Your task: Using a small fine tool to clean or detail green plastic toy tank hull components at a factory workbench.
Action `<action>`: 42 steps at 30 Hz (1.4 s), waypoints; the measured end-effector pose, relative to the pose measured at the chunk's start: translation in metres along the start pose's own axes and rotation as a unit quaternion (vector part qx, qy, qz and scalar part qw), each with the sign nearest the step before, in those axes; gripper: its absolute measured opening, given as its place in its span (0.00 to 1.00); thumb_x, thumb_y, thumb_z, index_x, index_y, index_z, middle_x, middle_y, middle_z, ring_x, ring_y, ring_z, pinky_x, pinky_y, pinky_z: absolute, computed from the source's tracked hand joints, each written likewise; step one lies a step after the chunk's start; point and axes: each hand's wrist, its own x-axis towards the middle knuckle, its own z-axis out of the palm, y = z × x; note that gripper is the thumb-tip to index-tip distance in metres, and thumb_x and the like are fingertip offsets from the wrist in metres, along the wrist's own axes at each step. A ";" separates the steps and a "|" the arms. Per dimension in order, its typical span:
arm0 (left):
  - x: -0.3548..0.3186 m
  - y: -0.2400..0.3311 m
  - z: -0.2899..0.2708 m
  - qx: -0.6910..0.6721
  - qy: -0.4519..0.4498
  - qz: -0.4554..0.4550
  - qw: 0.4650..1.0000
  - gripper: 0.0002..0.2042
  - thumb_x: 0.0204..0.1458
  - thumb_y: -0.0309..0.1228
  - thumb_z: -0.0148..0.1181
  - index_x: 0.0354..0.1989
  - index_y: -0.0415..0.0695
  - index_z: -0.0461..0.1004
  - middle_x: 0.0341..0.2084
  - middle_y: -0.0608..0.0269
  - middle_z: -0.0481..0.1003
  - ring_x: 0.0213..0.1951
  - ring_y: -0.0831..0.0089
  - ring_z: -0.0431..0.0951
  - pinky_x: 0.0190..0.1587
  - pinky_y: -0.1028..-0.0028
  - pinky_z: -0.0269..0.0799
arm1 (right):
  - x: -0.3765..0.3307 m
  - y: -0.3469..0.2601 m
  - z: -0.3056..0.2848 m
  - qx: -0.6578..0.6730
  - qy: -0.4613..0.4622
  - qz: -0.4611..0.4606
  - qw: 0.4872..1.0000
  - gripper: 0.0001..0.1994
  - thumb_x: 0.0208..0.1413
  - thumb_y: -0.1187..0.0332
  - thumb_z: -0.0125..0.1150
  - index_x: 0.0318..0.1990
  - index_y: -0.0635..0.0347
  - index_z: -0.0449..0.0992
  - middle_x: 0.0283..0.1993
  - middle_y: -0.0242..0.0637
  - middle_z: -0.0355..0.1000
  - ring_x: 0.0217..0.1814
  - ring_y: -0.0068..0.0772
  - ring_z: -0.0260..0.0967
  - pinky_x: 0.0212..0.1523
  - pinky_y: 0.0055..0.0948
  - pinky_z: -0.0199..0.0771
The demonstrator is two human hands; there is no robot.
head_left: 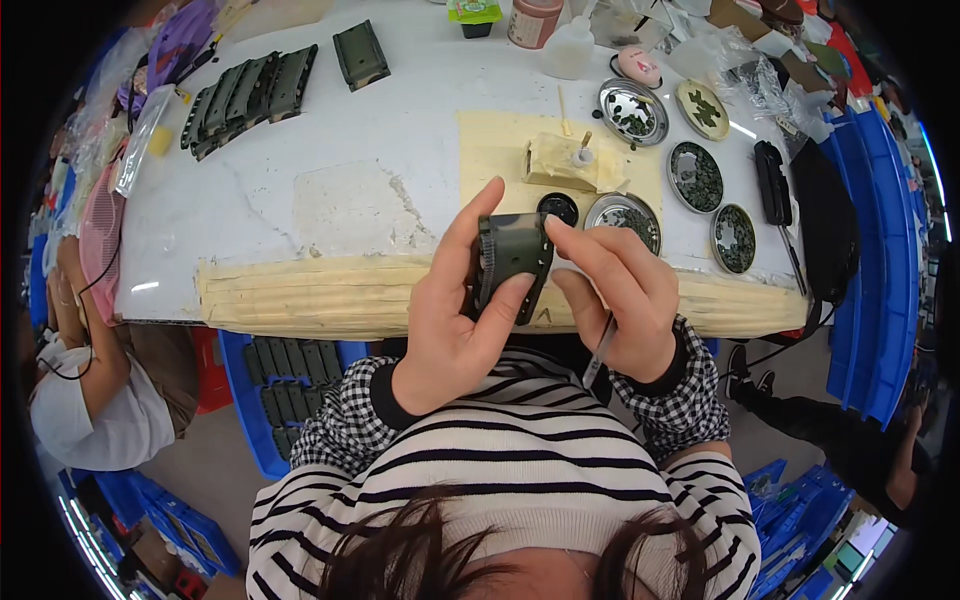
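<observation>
White table [300,150] with a row of dark green parts [250,100] at far left and one more [360,55] lying apart. Four round metal dishes [633,110] of small green bits at right. Blue bins [880,270] beside. Cream tape [330,295] along the near edge.

Bright, even overhead light, soft shadows. Glare streaks on the white desk [300,150] and metal dishes [632,108]. Centre sharp. Heavy fisheye: edges bend, black vignette at corners, rim detail smeared.
</observation>
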 end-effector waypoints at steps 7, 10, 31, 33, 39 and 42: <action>0.003 0.005 -0.004 -0.080 -0.023 -0.073 0.994 0.30 0.59 0.22 0.51 0.69 0.44 0.47 0.49 0.49 0.72 0.42 0.69 0.78 0.50 0.70 0.75 | -0.017 0.031 -0.055 -0.044 0.154 0.143 0.977 0.10 0.50 0.80 0.64 0.41 0.65 0.77 0.31 0.30 0.71 0.22 0.13 0.57 0.22 0.14 0.51; 0.002 0.007 -0.003 -0.083 -0.017 -0.094 0.992 0.30 0.59 0.23 0.51 0.69 0.44 0.47 0.48 0.48 0.72 0.41 0.70 0.78 0.48 0.70 0.76 | -0.038 0.066 -0.100 -0.128 0.181 0.248 0.943 0.06 0.51 0.78 0.64 0.37 0.66 0.77 0.29 0.33 0.73 0.24 0.19 0.63 0.25 0.19 0.60; 0.000 0.013 0.007 -0.111 -0.045 -0.142 0.983 0.30 0.60 0.23 0.51 0.69 0.45 0.47 0.47 0.48 0.72 0.40 0.70 0.78 0.47 0.70 0.75 | -0.041 0.102 -0.137 -0.235 -0.115 0.296 0.919 0.10 0.50 0.69 0.66 0.33 0.68 0.76 0.27 0.47 0.73 0.26 0.38 0.70 0.28 0.33 0.67; 0.000 0.012 0.007 -0.112 -0.046 -0.141 0.983 0.30 0.60 0.23 0.51 0.69 0.45 0.47 0.47 0.48 0.72 0.40 0.70 0.78 0.47 0.70 0.75 | -0.040 0.101 -0.137 -0.233 -0.120 0.316 0.912 0.11 0.50 0.67 0.67 0.32 0.68 0.76 0.26 0.46 0.73 0.25 0.38 0.70 0.28 0.33 0.66; -0.001 0.011 0.002 -0.134 -0.041 -0.147 0.979 0.31 0.60 0.20 0.49 0.70 0.45 0.45 0.47 0.48 0.72 0.43 0.70 0.78 0.49 0.70 0.75 | -0.041 0.103 -0.135 -0.192 -0.090 0.271 0.939 0.09 0.49 0.70 0.65 0.29 0.68 0.74 0.22 0.42 0.70 0.22 0.31 0.66 0.26 0.30 0.64; -0.001 0.012 0.002 -0.145 -0.042 -0.135 0.979 0.32 0.60 0.18 0.47 0.70 0.46 0.43 0.49 0.48 0.71 0.44 0.70 0.77 0.49 0.70 0.76 | -0.040 0.098 -0.137 -0.185 -0.074 0.285 0.938 0.07 0.49 0.73 0.65 0.28 0.67 0.73 0.22 0.38 0.70 0.21 0.22 0.62 0.24 0.24 0.59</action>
